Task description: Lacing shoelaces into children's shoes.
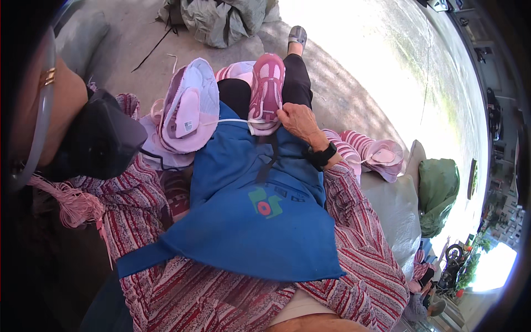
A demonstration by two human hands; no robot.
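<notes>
A pink shoe upper [267, 91] lies over my lap between my knees, its rounded toe pointing away from me. My right hand [301, 124], closed, pinches its near right edge; a dark watch is on that wrist. A thin white cord [229, 120] runs from the upper's near end to the left. There, pale lilac and pink shoe pieces [189, 108] are bunched, lining side showing, with a label on one. My left sleeve [130, 205] reaches up toward these pieces, but the left hand itself is hidden. A blue apron [254, 232] covers my lap.
More pink striped shoe uppers [381, 155] lie at my right, beside a clear plastic sack [395, 216] and a green cloth bundle [438, 191]. Pink cords [72, 202] hang at the left near a black device [102, 135]. A grey-green sack [224, 22] sits on the floor ahead.
</notes>
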